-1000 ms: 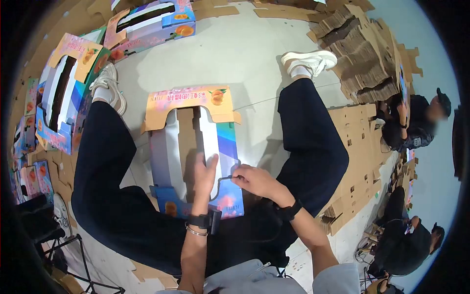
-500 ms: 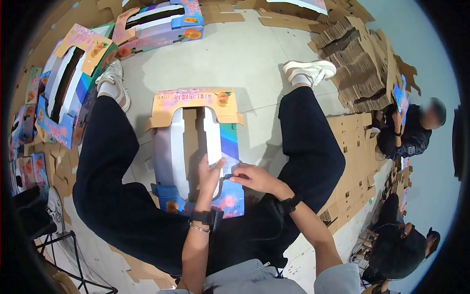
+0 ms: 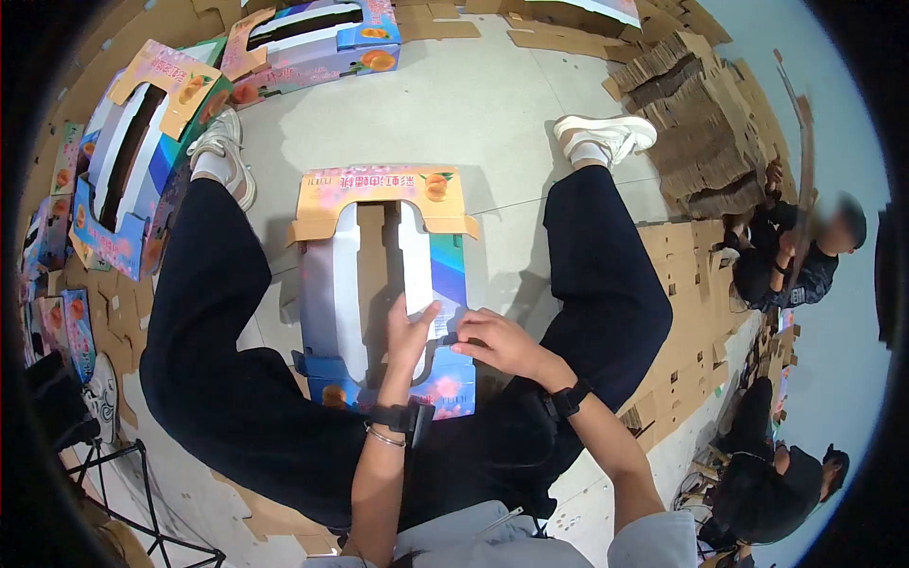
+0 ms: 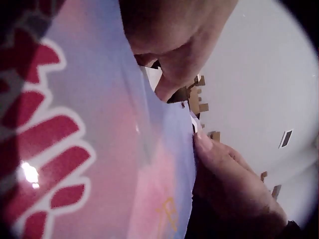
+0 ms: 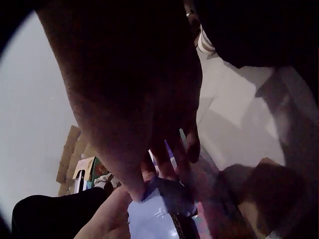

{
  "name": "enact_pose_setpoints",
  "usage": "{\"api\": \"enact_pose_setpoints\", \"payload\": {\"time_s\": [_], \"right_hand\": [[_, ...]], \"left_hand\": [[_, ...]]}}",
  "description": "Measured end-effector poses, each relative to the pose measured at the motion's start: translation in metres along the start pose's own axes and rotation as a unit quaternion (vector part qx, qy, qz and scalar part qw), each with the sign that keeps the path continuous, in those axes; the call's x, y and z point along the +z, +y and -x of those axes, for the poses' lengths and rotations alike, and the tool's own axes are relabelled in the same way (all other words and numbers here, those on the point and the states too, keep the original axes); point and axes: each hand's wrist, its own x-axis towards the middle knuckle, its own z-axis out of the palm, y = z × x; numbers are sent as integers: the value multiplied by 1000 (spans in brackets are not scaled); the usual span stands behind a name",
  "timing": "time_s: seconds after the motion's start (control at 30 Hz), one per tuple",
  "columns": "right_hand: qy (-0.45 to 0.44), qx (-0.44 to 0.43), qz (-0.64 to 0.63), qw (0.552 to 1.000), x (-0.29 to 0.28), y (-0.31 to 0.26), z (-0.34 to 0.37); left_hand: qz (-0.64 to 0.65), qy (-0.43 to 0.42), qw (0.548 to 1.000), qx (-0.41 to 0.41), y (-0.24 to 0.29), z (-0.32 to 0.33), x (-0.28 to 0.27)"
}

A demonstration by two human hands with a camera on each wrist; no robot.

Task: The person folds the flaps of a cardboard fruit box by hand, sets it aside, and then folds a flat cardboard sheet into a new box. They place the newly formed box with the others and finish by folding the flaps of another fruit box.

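Pale tiled floor (image 3: 483,104), printed carton (image 3: 416,260), flattened cardboard sheets (image 3: 682,312)

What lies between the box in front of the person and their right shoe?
Only bare, pale floor, faintly shadowed near the box, lies between it and the right shoe. The head view shows this.

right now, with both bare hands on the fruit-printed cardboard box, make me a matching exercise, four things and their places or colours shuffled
Things
1. bare left hand
2. bare right hand
3. rectangular fruit-printed cardboard box they touch
4. jagged stack of flat corrugated cardboard

Places or colours
a. plain brown
b. reaching inside the box
c. orange far end, blue near end
d. outside the box, at its right edge

Pairs: 1-b; 2-d; 3-c; 4-a
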Motion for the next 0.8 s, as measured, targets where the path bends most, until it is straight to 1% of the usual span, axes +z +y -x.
{"api": "enact_pose_setpoints", "payload": {"time_s": [0.03, 0.1, 0.13, 0.17, 0.2, 0.23, 0.3, 0.37, 0.43, 0.5, 0.53, 0.6, 0.63, 0.7, 0.73, 0.8], "right_hand": [[0, 0, 0, 1000, -1, 0, 0], [-31, 23, -16, 999, -3, -1, 0], [-31, 22, -16, 999, -2, -1, 0], [-30, 22, 12, 999, 0, -1, 0], [-29, 22, 41, 999, 1, -2, 0], [-28, 22, 41, 999, 1, -3, 1], [-8, -10, 95, 995, 0, -9, 2], [6, -4, 98, 995, 1, -13, 6], [22, 1, 100, 995, 4, -13, 7], [56, 2, 120, 991, 7, -11, 7], [57, 1, 120, 991, 6, -14, 6], [-18, 99, 165, 981, 1, -23, 4], [-19, 98, 165, 981, -1, -27, 4], [17, 108, 176, 978, -4, -31, 9], [17, 108, 177, 978, -6, -29, 11], [7, 144, 170, 975, -7, -24, 16]], "left_hand": [[3, -1, 1000, -11, 2, 0, 0], [1, -3, 1000, -11, 5, 1, -1], [-1, -5, 1000, -11, 6, 2, -1], [-1, -5, 1000, -11, 5, 2, 0], [-5, -1, 1000, 7, 3, 1, 0], [-10, 3, 1000, 23, 3, 1, 1], [-21, -2, 1000, 9, 2, 0, -1], [-33, -6, 999, -6, 1, 0, -1], [-16, -3, 1000, 8, 0, 1, 0], [-15, -6, 1000, 8, -2, 1, 0], [-14, -7, 1000, 8, -1, 1, 0], [-18, -5, 1000, 7, -1, 2, -1], [-21, -5, 1000, 5, 1, 2, -1], [-17, -4, 1000, 6, 4, 3, 0], [-13, -5, 1000, 7, 4, 3, 0], [-13, -4, 1000, 9, 4, 3, 0]]}}
